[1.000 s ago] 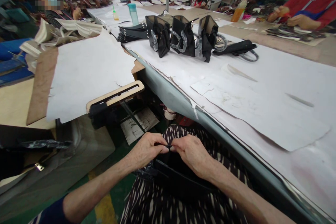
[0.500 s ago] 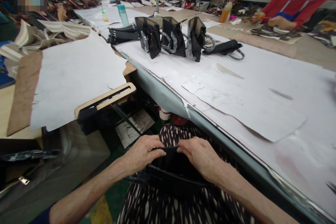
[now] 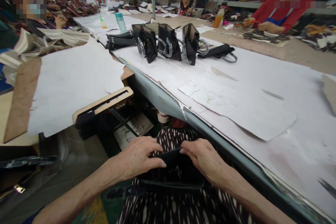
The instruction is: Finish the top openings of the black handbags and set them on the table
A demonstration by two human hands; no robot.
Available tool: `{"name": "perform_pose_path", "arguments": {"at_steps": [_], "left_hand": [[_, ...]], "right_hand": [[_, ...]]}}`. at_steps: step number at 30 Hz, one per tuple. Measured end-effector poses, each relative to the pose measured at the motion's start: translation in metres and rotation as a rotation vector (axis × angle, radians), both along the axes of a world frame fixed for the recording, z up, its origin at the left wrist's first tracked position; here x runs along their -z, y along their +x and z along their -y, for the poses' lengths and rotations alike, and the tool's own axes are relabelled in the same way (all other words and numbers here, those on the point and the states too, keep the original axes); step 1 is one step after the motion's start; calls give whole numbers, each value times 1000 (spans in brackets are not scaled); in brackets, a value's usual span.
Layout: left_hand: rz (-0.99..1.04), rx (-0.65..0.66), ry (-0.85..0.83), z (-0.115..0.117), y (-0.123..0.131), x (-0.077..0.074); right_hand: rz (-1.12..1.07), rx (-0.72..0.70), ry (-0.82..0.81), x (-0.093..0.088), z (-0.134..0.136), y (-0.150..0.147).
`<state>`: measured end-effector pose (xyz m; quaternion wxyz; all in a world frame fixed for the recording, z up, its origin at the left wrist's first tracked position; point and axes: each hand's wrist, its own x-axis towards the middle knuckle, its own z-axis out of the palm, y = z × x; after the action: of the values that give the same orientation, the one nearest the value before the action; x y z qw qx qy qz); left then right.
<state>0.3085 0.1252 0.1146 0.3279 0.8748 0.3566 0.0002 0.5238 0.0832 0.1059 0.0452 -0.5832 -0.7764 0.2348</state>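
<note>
White tabletop [image 3: 275, 77] spanned our front and right. Leftmost, our left hand [image 3: 139, 157] had thumb and fingers loosely parted at the rim [image 3: 170, 153] of a black bag [image 3: 170, 185] over our patterned lap [image 3: 172, 137]; our right hand [image 3: 202, 157] pinched that rim.

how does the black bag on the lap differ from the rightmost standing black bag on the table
The lap bag has both hands at its rim, the right hand pinching it, the left hand opposite; no hand touches the table bag. The lap bag's mouth faces the camera, while the table bag is seen more from the side. The lap bag looks dark inside; the table bag shows a brownish inner face. Both are black and open-topped.
</note>
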Motion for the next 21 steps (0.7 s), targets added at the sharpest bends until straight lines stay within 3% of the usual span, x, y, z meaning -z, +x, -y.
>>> {"name": "perform_pose_path", "arguments": {"at_steps": [7, 12, 21], "left_hand": [[-210, -2, 118, -17, 10, -38], [-435, -3, 214, -38, 18, -65], [-251, 35, -120, -58, 15, -58]], "right_hand": [[-202, -102, 165, -12, -37, -9], [-304, -16, 79, -8, -64, -14], [-290, 147, 37, 31, -39, 7]]}}
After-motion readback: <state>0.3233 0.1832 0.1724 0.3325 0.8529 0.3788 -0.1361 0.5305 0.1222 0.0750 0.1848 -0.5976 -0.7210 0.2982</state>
